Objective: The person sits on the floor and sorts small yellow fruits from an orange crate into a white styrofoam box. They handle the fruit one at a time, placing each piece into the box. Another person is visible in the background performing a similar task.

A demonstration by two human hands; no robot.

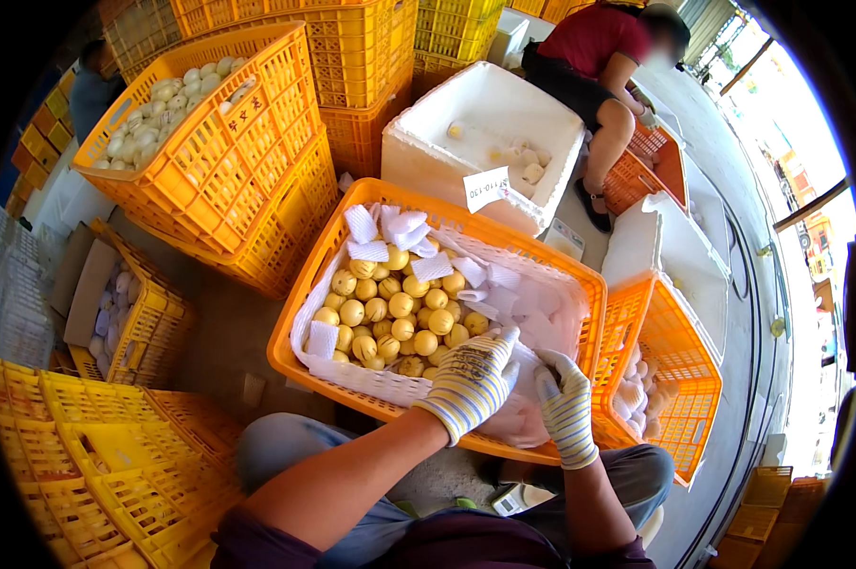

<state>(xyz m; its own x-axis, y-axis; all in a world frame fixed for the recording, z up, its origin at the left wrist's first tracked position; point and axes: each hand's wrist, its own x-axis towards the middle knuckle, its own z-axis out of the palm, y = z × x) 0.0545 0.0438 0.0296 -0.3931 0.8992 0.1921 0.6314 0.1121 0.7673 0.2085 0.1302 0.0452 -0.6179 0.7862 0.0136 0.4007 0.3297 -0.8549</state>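
An orange plastic crate (435,213) lined with white foam netting stands before me. Yellow striped round fruits (401,305) fill its left and middle part. White foam net sleeves (431,267) lie on and beside the fruits, and a translucent pinkish plastic bag (524,419) covers the right part. My left hand (471,384), in a striped knit glove, is over the crate at the edge of the fruits, its fingertips close to a whitish piece. My right hand (564,405), gloved alike, is bent over the crate's right part. What either hand holds is hidden.
A white foam box (428,153) with a few sleeved fruits stands behind the crate. Stacked orange crates (215,163), one full of pale fruits, stand at left; yellow crates (108,462) are lower left. Another orange crate (691,384) adjoins at right. A co-worker (598,43) sits upper right.
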